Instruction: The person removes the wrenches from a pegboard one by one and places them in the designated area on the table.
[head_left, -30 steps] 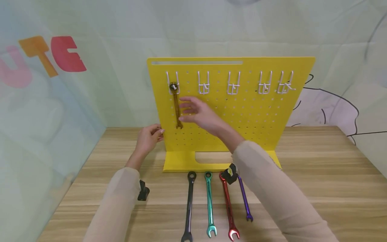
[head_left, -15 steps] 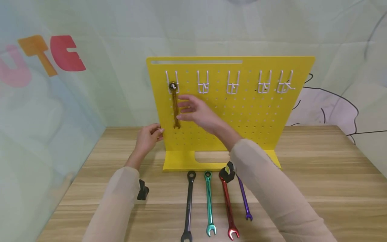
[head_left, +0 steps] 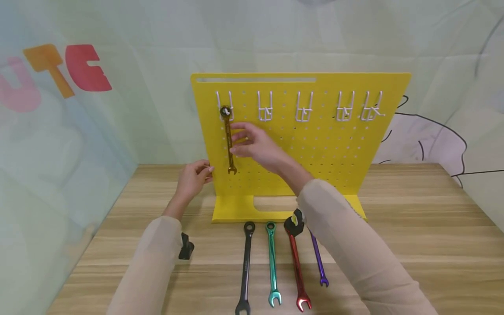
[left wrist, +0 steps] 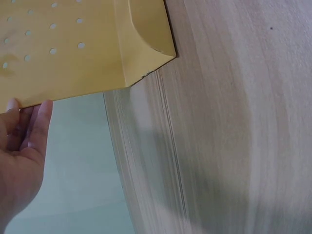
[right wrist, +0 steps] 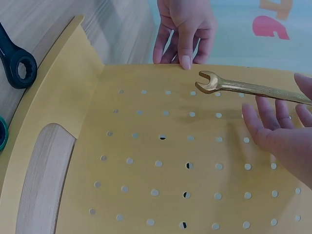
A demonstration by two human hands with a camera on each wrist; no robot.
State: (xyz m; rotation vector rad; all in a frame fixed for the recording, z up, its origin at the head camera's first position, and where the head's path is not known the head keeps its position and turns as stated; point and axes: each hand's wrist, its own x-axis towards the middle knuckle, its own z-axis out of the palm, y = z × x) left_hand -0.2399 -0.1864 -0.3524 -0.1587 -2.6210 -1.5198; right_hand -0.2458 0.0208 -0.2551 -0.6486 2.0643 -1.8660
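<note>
A yellow pegboard (head_left: 334, 148) (left wrist: 73, 48) (right wrist: 146, 146) stands upright on a wooden table (head_left: 413, 227). From its leftmost white hook hangs a gold wrench (head_left: 228, 140) (right wrist: 243, 87), ring end up and open end down. My right hand (head_left: 252, 144) (right wrist: 278, 131) is raised in front of the board with fingers spread and straight, the fingertips right at the wrench's shaft. My left hand (head_left: 193, 177) (left wrist: 19, 161) (right wrist: 185, 24) rests its fingertips against the board's left edge, low down near the table.
Several wrenches lie side by side in front of the board's base: black (head_left: 246, 267) (right wrist: 17, 63), green (head_left: 272, 262), red (head_left: 297, 271) and purple (head_left: 319, 262). The other white hooks (head_left: 303, 109) on the board are bare. A pale fabric backdrop hangs behind.
My right hand has shifted a little left, up to the gold wrench. The wrench's lower end has swung slightly. My left hand has stayed at the board's edge.
</note>
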